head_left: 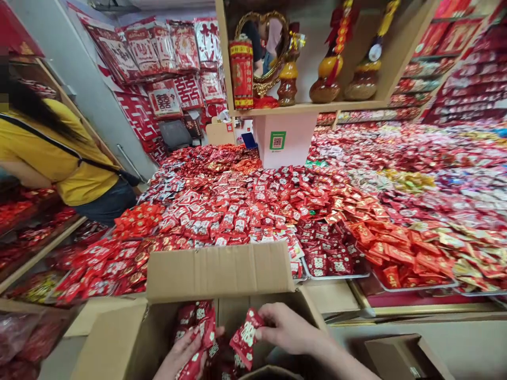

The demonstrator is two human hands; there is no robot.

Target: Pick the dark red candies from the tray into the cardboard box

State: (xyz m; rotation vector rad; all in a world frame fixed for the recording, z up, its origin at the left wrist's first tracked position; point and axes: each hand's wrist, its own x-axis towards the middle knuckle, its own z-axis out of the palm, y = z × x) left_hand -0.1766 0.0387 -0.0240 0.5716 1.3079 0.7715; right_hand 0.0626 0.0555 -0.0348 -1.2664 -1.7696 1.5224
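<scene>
An open cardboard box (222, 269) stands in front of me, with several small dark-red candy packets printed with white characters and flowers inside. My right hand (287, 327) pinches one candy packet (247, 338) by its upper right side, holding it tilted above the others. Closed around a few more red packets (205, 319) is my left hand (184, 351), on the left side of the box. Its lower part runs out of the picture's bottom edge. Packets of the same look (317, 264) lie in a tray just beyond the box.
Heaps of wrapped candies (222, 206) cover the long display counter. A shelf (312, 108) with gourd ornaments (327, 79) and a gold mirror (263, 47) hangs above. To the left is a person in yellow (79, 158). Another cardboard box (400, 356) sits at lower right.
</scene>
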